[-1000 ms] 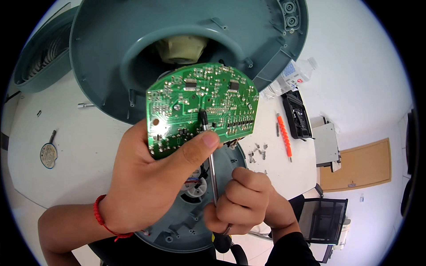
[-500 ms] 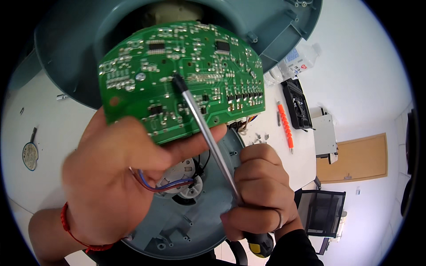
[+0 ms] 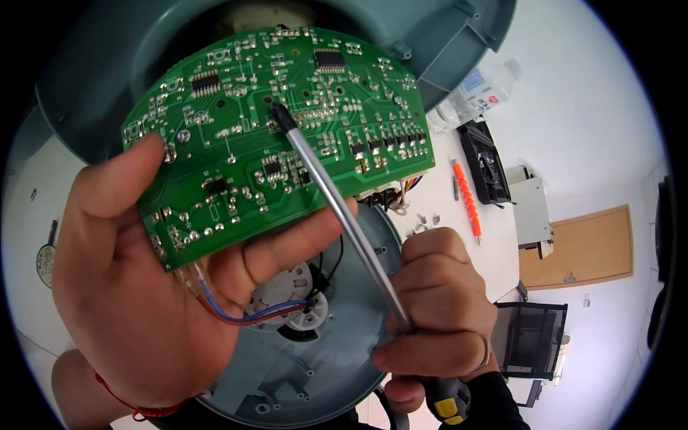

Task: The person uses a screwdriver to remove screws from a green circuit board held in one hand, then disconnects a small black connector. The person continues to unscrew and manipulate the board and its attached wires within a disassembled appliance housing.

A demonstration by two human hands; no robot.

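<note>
A green circuit board (image 3: 247, 147), curved along its far edge, is held up by my left hand (image 3: 143, 294). The thumb presses its left edge and the fingers reach underneath. My right hand (image 3: 441, 308) wraps round the black and yellow handle of a screwdriver (image 3: 340, 204). Its dark tip overlies the middle of the board; whether it touches cannot be told. Blue and red wires (image 3: 265, 313) run from the board's lower left corner toward a white round part (image 3: 283, 294) inside a grey-blue round plastic housing (image 3: 351, 358) below.
A larger grey-blue plastic shell (image 3: 79, 107) lies behind the board. To the right on the white table are a clear plastic bottle (image 3: 491, 93), a black tool case (image 3: 484, 161), an orange flexible shaft (image 3: 468, 204) and several small screws (image 3: 423, 223). A fan-shaped tag (image 3: 45, 265) lies at left.
The board has tilted and shifted slightly left, exposing more of its lower left corner. My left thumb has moved up to its left edge. My right hand has shifted a little right and down.
</note>
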